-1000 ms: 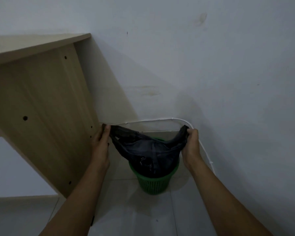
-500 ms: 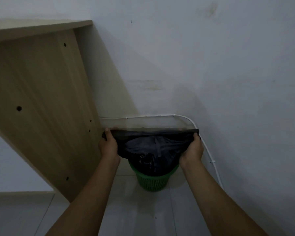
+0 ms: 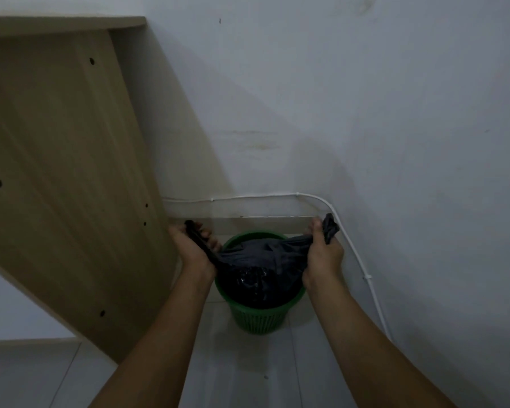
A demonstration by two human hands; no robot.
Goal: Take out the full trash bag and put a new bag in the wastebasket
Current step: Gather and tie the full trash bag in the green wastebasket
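Wall (image 3: 365, 113): pale painted surface behind and to the right of the wastebasket; the two faces meet in a corner just behind it, so the basket stands tucked out of the walkway.
Wooden panel (image 3: 65, 172): upright side of a light wood worktop, left of the wastebasket and just beside it; drilled holes show on its face. It bounds the gap in which the basket stands and leaves the left arm little room.
Floor (image 3: 248, 372): pale tiles under and in front of the wastebasket.
Cable (image 3: 371, 290): thin white line clipped to the wall, running behind the wastebasket, then bending down along the wall on its right.
Wastebasket (image 3: 258, 318): green, round, slatted, upright on the floor in the corner.
Trash bag (image 3: 259, 269): dark plastic, its bulk seated inside the wastebasket; the upper edge is off the rim and drawn out to both sides. Judged step: gathering the mouth into two ends for tying or lifting.
Left hand (image 3: 193, 248): at the left rim of the wastebasket, fingers curled round a twisted strip of the bag that crosses the palm and sticks out past the knuckles.
Right hand (image 3: 323, 251): at the right rim of the wastebasket, fist wrapped round the other bunched end, whose tip stands above the fingers. Opposed pulls hold the film taut over the contents, which probably keeps them from spilling.
New bag: none in view.
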